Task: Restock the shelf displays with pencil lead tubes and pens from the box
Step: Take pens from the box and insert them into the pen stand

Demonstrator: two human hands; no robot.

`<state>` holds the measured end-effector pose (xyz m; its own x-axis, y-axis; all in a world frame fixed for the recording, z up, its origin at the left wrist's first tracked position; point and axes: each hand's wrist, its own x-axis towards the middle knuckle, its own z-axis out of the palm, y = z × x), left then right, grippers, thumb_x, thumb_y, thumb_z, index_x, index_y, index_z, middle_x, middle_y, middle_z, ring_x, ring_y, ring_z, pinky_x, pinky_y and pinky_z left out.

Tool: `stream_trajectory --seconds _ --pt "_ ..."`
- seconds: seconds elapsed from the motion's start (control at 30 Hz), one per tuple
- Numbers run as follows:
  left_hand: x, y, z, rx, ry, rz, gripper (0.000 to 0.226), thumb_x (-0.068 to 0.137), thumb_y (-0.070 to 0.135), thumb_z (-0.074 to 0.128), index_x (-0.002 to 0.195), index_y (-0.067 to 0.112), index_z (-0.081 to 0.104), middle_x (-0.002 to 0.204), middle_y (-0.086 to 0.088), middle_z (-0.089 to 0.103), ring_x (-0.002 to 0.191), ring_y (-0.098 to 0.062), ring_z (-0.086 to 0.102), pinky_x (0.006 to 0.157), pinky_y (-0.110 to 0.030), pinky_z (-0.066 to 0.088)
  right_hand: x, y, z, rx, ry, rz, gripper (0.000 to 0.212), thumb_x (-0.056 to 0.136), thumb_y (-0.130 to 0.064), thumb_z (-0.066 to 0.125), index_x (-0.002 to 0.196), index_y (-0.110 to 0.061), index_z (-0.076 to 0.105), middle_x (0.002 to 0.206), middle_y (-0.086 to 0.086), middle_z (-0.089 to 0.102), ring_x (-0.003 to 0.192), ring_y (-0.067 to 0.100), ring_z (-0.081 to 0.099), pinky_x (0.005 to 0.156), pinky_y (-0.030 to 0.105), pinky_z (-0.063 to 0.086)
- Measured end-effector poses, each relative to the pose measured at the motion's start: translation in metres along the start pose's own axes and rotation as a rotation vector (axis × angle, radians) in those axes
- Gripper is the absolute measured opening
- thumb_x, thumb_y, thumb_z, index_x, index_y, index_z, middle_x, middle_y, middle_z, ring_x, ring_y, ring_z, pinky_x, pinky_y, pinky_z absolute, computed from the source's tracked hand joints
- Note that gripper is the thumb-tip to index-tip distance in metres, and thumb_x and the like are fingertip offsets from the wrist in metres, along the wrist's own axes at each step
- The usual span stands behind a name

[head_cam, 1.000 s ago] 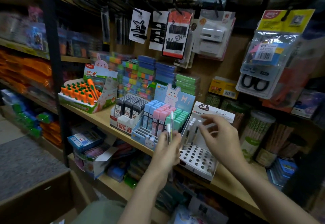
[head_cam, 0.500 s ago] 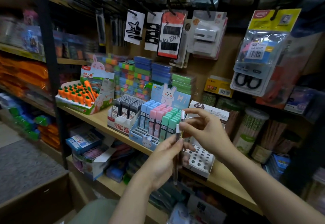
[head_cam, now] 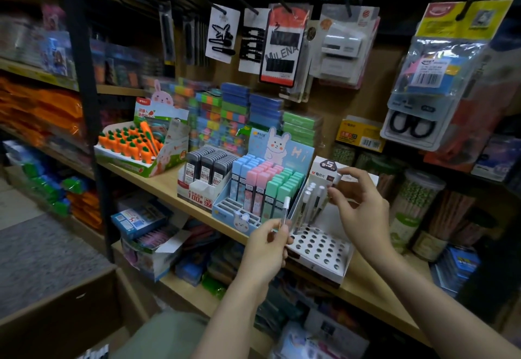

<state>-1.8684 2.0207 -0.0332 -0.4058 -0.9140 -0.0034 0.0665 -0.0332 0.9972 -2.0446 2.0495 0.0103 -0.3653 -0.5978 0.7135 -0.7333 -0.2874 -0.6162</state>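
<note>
White-capped pen stands upright, pinched in the left hand beside the holed pen rack; the right hand pinches another pen (tilted) above it.

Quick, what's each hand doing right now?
Left hand: holding a white-capped pen.
Right hand: pinching another pen over the pen display.

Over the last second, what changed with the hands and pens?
The right hand took a pen from the left hand's bundle and carried it right, over the white pen display stand, where it now pinches it. The left hand still grips one white-capped pen. The stand's pens and the lead tube displays stayed put.
</note>
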Motion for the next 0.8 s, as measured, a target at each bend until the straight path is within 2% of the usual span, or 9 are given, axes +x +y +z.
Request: stream_trajectory --seconds 0.07,0.13,0.2,0.27,0.37,0.5,0.63,0.73,0.8 --pt "0.002 -0.002 -0.002 0.012 0.038 -0.002 0.019 0.101 0.032 0.048 0.114 0.034 0.062 0.088 -0.001 0.061 0.080 -0.017 0.056 0.071 -0.036 0.051 -0.002 0.005 0.004 -0.018 -0.005 0.011 0.042 0.086 -0.015 0.072 0.110 -0.045 0.056 0.086 -0.022 0.068 0.082 -0.006 0.068 0.075 0.009 0.053" --pt "0.002 -0.003 0.000 0.014 0.064 -0.051 0.031 0.101 0.035 0.045 0.130 0.031 0.055 0.109 -0.009 0.064 0.110 -0.032 0.059 0.098 -0.048 0.047 -0.003 0.008 0.006 -0.043 -0.009 0.017 0.040 0.086 -0.017 0.073 0.111 -0.044 0.057 0.089 -0.029 0.065 0.086 -0.010 0.065 0.075 0.006 0.051" --pt "0.004 -0.003 0.002 0.004 0.077 -0.082 0.037 0.104 0.029 0.039 0.140 0.024 0.046 0.107 -0.004 0.063 0.123 -0.035 0.051 0.105 -0.049 0.041 -0.001 0.011 0.008 -0.027 -0.015 0.010 0.039 0.086 -0.013 0.073 0.110 -0.041 0.059 0.092 -0.026 0.066 0.087 -0.008 0.065 0.074 0.006 0.051" --pt "0.005 -0.005 0.004 0.036 0.066 -0.083 0.034 0.104 0.023 0.041 0.136 0.022 0.050 0.099 0.004 0.062 0.112 -0.027 0.058 0.101 -0.044 0.045 0.003 0.013 0.009 -0.043 -0.034 -0.004 0.038 0.084 -0.010 0.074 0.110 -0.035 0.061 0.099 -0.017 0.064 0.087 -0.003 0.066 0.075 0.009 0.053" --pt "0.005 -0.010 0.004 0.048 0.082 -0.077 0.025 0.098 0.014 0.055 0.116 0.029 0.060 0.098 0.000 0.068 0.087 -0.013 0.065 0.090 -0.035 0.054 0.005 0.010 0.012 -0.130 -0.095 -0.042 0.036 0.082 -0.008 0.076 0.108 -0.029 0.062 0.102 -0.006 0.061 0.088 0.002 0.064 0.076 0.013 0.054" --pt "0.008 -0.014 0.004 -0.012 0.161 -0.087 0.027 0.089 0.006 0.067 0.087 0.033 0.062 0.084 0.006 0.071 0.081 -0.013 0.071 0.088 -0.039 0.057 -0.001 0.005 0.016 -0.208 -0.097 -0.060 0.034 0.082 -0.012 0.075 0.110 -0.028 0.062 0.097 -0.010 0.065 0.084 -0.002 0.064 0.073 0.011 0.051" --pt "0.009 -0.016 0.004 0.021 0.178 -0.081 0.023 0.085 0.009 0.073 0.086 0.031 0.065 0.087 0.006 0.072 0.083 -0.013 0.071 0.089 -0.039 0.057 -0.004 0.003 0.018 -0.288 -0.115 -0.055 0.034 0.084 -0.014 0.075 0.112 -0.027 0.062 0.082 -0.018 0.061 0.074 -0.012 0.057 0.069 0.008 0.047" --pt "0.010 -0.017 0.005 0.022 0.205 -0.066 0.017 0.084 0.011 0.074 0.096 0.021 0.070 0.089 0.006 0.072 0.083 -0.010 0.069 0.084 -0.034 0.057 -0.008 0.000 0.018 -0.316 -0.127 -0.066 0.034 0.083 -0.012 0.075 0.112 -0.026 0.064 0.081 -0.016 0.061 0.074 -0.003 0.059 0.072 0.022 0.055" --pt "0.008 -0.016 0.005 -0.024 0.218 -0.039 0.017 0.083 0.013 0.075 0.092 0.026 0.068 0.088 0.009 0.071 0.084 -0.007 0.067 0.074 -0.022 0.053 -0.009 -0.001 0.015 -0.324 -0.096 -0.085 0.034 0.084 -0.013 0.074 0.114 -0.026 0.065 0.086 -0.012 0.062 0.076 0.004 0.060 0.072 0.030 0.057"
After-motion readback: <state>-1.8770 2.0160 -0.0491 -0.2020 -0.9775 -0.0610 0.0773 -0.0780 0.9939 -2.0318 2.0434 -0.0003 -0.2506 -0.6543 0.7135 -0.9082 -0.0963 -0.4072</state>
